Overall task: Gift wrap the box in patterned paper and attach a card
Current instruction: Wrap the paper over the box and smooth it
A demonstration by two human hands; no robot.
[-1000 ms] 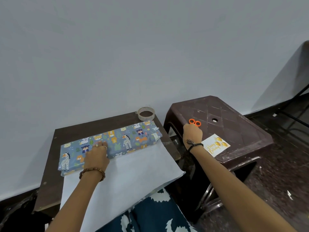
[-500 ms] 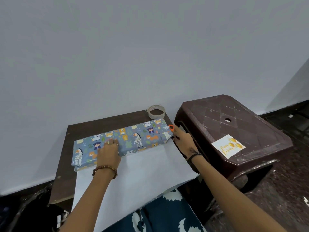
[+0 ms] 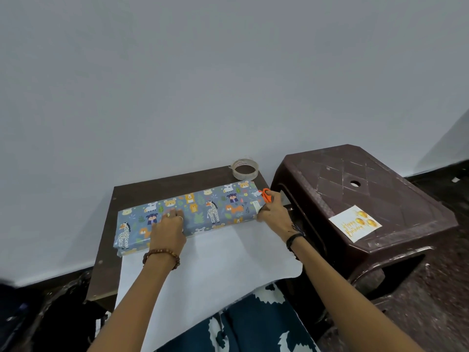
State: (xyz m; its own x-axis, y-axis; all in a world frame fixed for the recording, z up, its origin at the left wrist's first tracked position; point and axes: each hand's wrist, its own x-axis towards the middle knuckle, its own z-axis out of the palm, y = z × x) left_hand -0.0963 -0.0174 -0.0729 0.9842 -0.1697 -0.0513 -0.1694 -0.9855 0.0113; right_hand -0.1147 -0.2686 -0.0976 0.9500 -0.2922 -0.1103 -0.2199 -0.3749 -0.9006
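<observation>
Box [image 3: 187, 212]: lies lengthwise on the counter [image 3: 132, 194], its top and front face already covered in animal-print paper; the long axis runs from near left to far right.
Paper [image 3: 215, 265]: the loose remainder spreads white side up from the front of the box toward the person and droops over the counter edge onto the lap, probably surplus waiting to be trimmed.
Left hand [image 3: 168, 231]: palm down, fingers spread flat on top of the box, gripping nothing; judged to pin the wrap so it cannot slip while the other hand works.
Right hand [image 3: 272, 212]: closed round the scissors [image 3: 266, 194] at the right end of the box, touching the paper there; only the orange handles show, so whether the blades are parted cannot be told.
Likely step: starting a cut at the right edge, where wrapped box meets loose sheet, a placement that would let the blade follow the box as a guide.
Tape [image 3: 245, 169]: roll at the far corner of the counter, just beyond the box, within reach for sealing the seam.
Card [image 3: 355, 223]: lies face up on the stool [image 3: 342, 179] to the right, well apart from the box and not yet attached; kept off the work surface, presumably so it stays clear of cutting.
</observation>
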